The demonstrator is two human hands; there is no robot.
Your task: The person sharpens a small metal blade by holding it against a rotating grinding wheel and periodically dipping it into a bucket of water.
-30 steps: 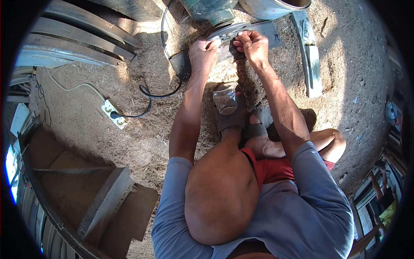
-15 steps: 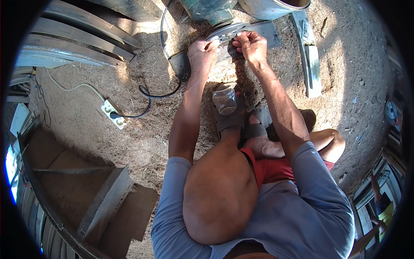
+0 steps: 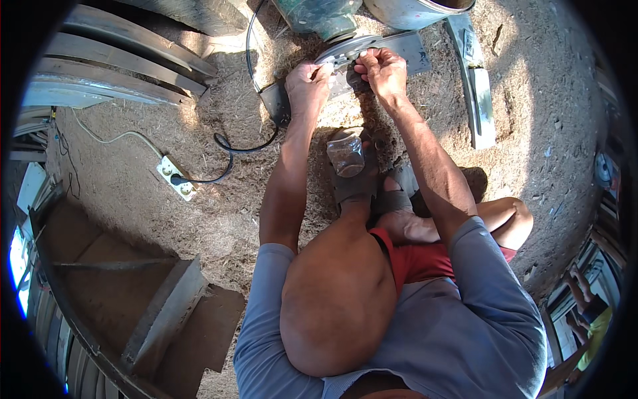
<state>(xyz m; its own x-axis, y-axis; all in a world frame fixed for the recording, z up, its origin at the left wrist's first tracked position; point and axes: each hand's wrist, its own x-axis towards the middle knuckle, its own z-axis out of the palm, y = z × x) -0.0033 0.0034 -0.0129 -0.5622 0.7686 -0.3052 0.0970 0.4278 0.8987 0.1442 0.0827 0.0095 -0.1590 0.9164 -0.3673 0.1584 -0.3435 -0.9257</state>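
Observation:
Both hands are close together at the near edge of a pale grey disc with holes in it, beside a green machine body. My left hand is closed, its thumb and fingers pinched at the disc's left side. My right hand pinches at the right side, fingertips close to the holes. Whatever small thing lies in either pinch is hidden. A flat grey plate lies beyond the right hand. Below the hands, a clear jar rests at my sandalled foot.
A white power strip with a black plug lies on the shavings-covered ground, its cable running toward a dark box. Curved planks are stacked at upper left. A bucket and metal strip sit at upper right. Another person is at far right.
Both hands have shifted very slightly left and stay pinched at the disc. At the far right, the other person's arms have moved.

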